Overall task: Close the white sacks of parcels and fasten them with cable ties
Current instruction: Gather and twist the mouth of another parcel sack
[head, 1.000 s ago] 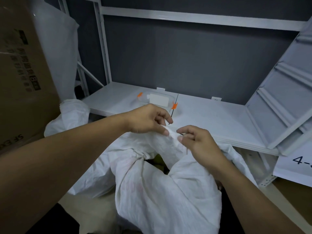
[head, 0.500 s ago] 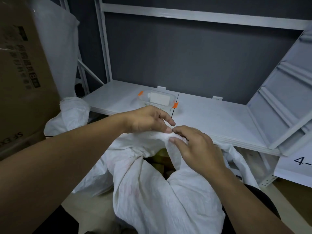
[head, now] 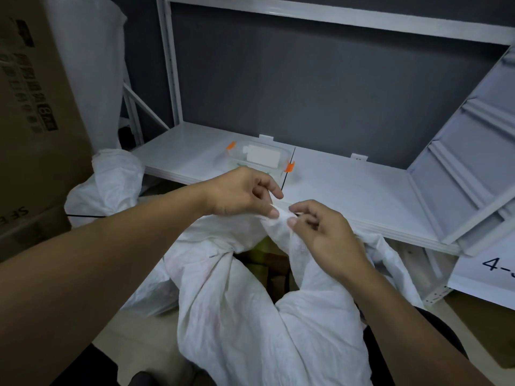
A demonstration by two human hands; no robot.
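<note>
A large white woven sack (head: 245, 324) stands in front of me with its mouth gaping, and parcels (head: 267, 263) show in the dark gap. My left hand (head: 239, 193) and my right hand (head: 320, 229) both pinch the sack's rim at the far side of the mouth, fingertips almost touching. A second white sack (head: 111, 182) lies at the left, with a thin black cable tie (head: 86, 216) sticking out beside it. Another black cable tie (head: 288, 168) leans by a clear plastic box (head: 259, 158) with orange clips on the shelf.
A low white shelf (head: 362, 190) runs behind the sack, its frame uprights at the left. A big cardboard box (head: 30, 112) fills the left side. A loose white shelf panel (head: 468, 162) leans at the right above a label sheet (head: 490, 271).
My right hand has lifted a fold of the rim up to my left hand's fingertips, and both hands shifted slightly right along the sack's edge.
</note>
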